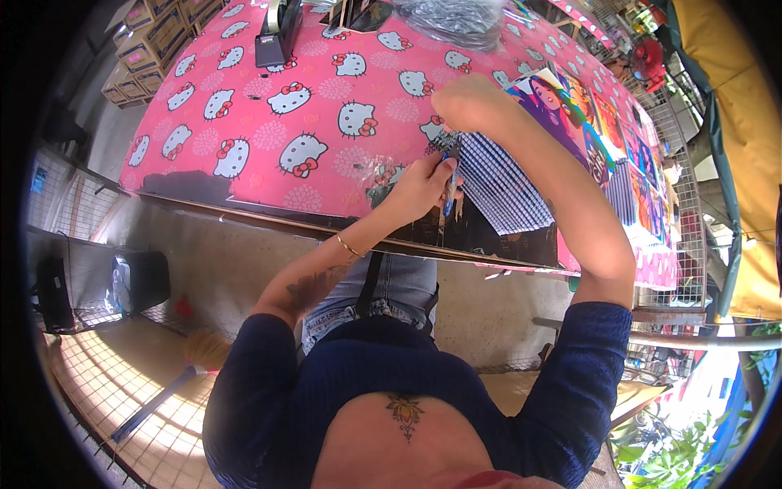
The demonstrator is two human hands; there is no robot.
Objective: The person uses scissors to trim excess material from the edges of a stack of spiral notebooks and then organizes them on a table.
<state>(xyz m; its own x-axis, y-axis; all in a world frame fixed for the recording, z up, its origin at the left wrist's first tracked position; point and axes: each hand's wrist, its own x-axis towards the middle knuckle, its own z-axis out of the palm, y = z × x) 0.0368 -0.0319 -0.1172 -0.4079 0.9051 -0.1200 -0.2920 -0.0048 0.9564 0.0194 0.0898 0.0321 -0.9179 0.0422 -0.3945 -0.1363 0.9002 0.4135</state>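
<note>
My left hand [425, 189] is closed around a pair of blue-handled scissors [450, 196] near the front edge of the table. The dark end of the scissors points away from me, beside a stack with blue-and-white rows [507, 189]. Just beyond it, my right hand [471, 104] is bent over with curled fingers. Its fingertips are turned away, so what they hold, if anything, is hidden. My right forearm crosses above the striped stack and covers part of it.
Pink cartoon-print sheeting [269, 122] covers the table, torn along the front edge. Colourful printed covers [562, 114] lie at the right. A black tape dispenser [277, 37] and clear plastic [452, 20] are at the far side. Cardboard boxes [155, 45] stand left; a broom [204, 350] lies lower left.
</note>
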